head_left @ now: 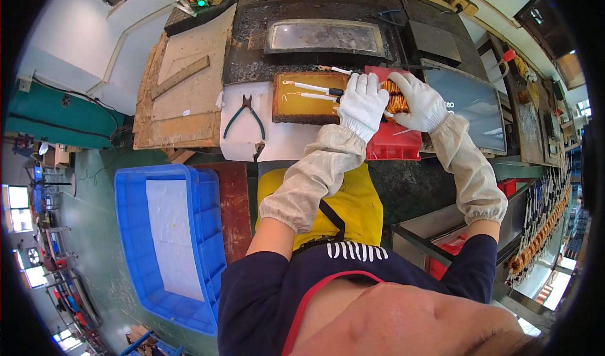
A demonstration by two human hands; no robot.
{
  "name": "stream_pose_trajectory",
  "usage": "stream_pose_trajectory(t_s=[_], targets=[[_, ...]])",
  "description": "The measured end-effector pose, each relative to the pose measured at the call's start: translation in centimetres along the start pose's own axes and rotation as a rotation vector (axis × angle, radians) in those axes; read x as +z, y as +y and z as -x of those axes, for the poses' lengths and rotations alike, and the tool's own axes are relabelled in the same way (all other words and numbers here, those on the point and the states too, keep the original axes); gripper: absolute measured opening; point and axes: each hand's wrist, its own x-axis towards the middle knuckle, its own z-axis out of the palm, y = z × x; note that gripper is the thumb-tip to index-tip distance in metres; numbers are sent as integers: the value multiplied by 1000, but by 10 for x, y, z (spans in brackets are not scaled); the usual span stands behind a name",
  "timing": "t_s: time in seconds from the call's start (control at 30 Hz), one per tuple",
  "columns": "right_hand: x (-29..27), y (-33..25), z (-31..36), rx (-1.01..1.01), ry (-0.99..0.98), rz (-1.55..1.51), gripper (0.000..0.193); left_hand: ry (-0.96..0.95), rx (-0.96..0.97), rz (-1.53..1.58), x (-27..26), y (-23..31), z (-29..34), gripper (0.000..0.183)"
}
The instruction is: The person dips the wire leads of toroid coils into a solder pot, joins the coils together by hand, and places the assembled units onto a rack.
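White work gloves and pale sleeves cover both my hands. My right hand (423,103) is closed on the side of a copper-wire coil (396,96). Just left of it, my left hand (362,103) has its fingers bent over the coil's white-sleeved leads (318,96), close to a black sleeve section. Those leads point left, their bare ends over a shallow tray (305,118) with amber contents. Whether they touch the contents, I cannot tell. Beneath the hands stands a red plastic bin (394,147). My fingers hide part of the coil.
Green-handled cutting pliers (244,118) lie on white paper left of the tray. Behind it sits a rectangular metal pot (324,38) with a silvery surface. A dark-grey panel (472,107) lies at right. Below left, a blue crate (208,230) holds a white sheet.
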Motion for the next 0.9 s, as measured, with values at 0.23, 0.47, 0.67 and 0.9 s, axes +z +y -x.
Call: stream_pose_trajectory(t_s=[0.23,0.47,0.67,0.9], targets=[[-6,-6,-10,-73,8,89,71,67,-24,49,2,-5,6,12],[-13,-18,-20,-83,-42,143,69,4,-95,134,1,-7,12,13],[-16,-27,-26,-121,-36,195,65,-29,-125,203,3,-11,18,14],[-15,-30,-29,-126,-60,258,62,-49,-162,236,6,-11,23,18]])
